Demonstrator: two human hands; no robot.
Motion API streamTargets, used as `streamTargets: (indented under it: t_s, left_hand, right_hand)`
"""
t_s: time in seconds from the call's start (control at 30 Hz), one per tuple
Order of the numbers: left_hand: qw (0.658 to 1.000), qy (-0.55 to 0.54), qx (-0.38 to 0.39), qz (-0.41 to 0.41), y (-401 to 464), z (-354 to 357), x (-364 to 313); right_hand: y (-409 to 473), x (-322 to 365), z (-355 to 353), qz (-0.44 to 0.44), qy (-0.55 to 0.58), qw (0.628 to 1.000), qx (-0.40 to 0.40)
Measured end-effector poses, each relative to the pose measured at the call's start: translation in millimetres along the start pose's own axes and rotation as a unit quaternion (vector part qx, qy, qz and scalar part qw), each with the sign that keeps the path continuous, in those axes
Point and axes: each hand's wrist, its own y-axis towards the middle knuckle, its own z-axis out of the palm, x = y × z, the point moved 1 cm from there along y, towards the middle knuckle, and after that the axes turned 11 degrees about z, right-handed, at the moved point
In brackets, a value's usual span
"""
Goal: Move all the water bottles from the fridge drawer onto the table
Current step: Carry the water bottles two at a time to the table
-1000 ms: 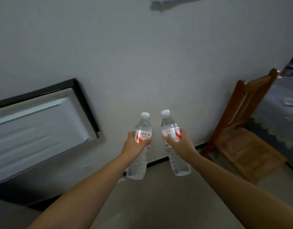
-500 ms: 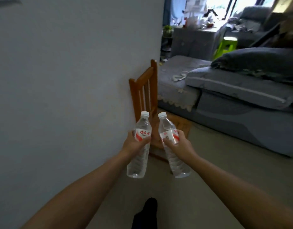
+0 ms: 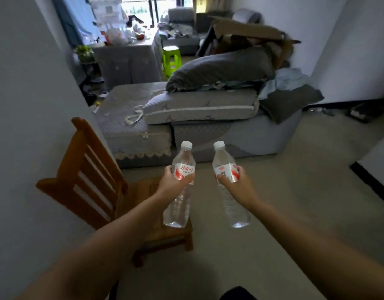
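Two water bottles are mid-carry: left hand (image 3: 172, 181) grips the left bottle (image 3: 181, 185), right hand (image 3: 235, 184) the right bottle (image 3: 228, 187), both upright. Far beyond them a cluttered covered tabletop (image 3: 126, 59); neither is delivered yet.

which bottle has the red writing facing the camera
The bottle in the left hand, left bottle: its label shows red characters. The right bottle shows a code patch instead.

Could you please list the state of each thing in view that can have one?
left bottle: capped, upright, held off the floor
right bottle: capped, tilted slightly, held off the floor
left hand: grip around left bottle's label
right hand: grip around right bottle's label
wooden chair: unoccupied
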Motion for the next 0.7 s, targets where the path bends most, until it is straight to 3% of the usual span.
streamTargets:
  t_s: [0.27, 0.7]
  left_hand:
    - [0.992, 0.048, 0.119, -0.009, 90.8, 115.7, -15.7]
    - [0.962, 0.099, 0.252, 0.047, 263.1, 373.6, -106.1]
  right_hand:
    - [66.9, -34.7, -86.9, 0.056, 0.021, 0.990, -0.126]
    - [216.6, -65.6, -316.9, 0.103, 0.061, 0.961, -0.249]
